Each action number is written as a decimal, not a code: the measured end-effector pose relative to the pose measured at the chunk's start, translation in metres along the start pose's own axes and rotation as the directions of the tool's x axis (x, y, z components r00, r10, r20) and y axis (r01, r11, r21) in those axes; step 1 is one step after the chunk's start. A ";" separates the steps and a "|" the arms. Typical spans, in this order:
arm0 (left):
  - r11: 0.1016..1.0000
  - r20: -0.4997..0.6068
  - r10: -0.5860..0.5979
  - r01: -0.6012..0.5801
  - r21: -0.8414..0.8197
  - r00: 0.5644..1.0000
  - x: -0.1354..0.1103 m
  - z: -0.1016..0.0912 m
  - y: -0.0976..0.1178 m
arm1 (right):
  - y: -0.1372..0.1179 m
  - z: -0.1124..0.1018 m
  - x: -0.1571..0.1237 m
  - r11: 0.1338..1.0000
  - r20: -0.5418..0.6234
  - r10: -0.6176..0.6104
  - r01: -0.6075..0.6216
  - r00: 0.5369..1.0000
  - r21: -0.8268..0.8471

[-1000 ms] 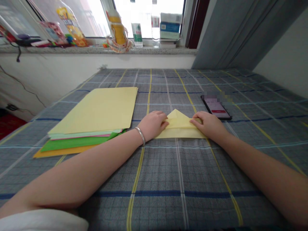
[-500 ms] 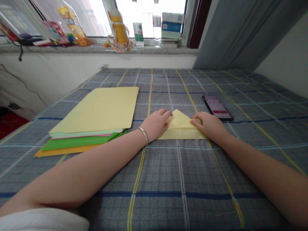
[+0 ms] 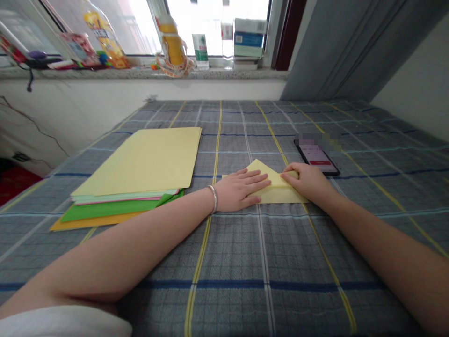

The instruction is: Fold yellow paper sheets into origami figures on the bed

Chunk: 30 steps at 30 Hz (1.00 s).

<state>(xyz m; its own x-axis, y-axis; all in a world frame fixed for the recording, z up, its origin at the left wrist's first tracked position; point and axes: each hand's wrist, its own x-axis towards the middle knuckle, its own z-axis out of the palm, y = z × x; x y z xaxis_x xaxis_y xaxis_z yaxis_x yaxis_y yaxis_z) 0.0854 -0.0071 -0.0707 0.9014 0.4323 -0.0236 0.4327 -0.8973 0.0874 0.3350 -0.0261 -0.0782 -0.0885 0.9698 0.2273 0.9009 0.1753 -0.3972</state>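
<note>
A folded sheet of pale yellow paper (image 3: 277, 194) lies on the checked cloth, its peak pointing away from me and a straight strip along its near edge. My left hand (image 3: 242, 188) rests flat on its left half, fingers stretched out to the right, covering much of that side. At the right side of the paper, my right hand (image 3: 307, 181) pinches a raised or rolled part of it between thumb and curled fingers. A silver bangle (image 3: 213, 200) circles my left wrist.
Left of my hands lies a stack of coloured paper (image 3: 150, 159), yellow on top with green and orange below. A phone (image 3: 317, 157) with a lit screen lies beyond my right hand. Bottles and boxes (image 3: 249, 40) line the windowsill at the back.
My left hand has moved right and nearer to me, and its curled fingers have spread out flat over the paper. My right hand keeps its pinch, shifted very slightly right.
</note>
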 end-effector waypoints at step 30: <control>0.999 -0.054 0.038 -0.036 0.028 0.998 -0.001 0.002 0.002 | 0.028 -0.023 -0.008 0.762 0.365 0.192 -0.373 0.911 0.530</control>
<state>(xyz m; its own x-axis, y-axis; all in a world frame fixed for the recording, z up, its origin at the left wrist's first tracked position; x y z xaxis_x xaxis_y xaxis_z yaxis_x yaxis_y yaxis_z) 0.0854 -0.0093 -0.0721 0.9150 0.4021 0.0332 0.3998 -0.9146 0.0600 0.3711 -0.0324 -0.0706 -0.0627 0.9790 -0.1938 0.4940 -0.1383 -0.8584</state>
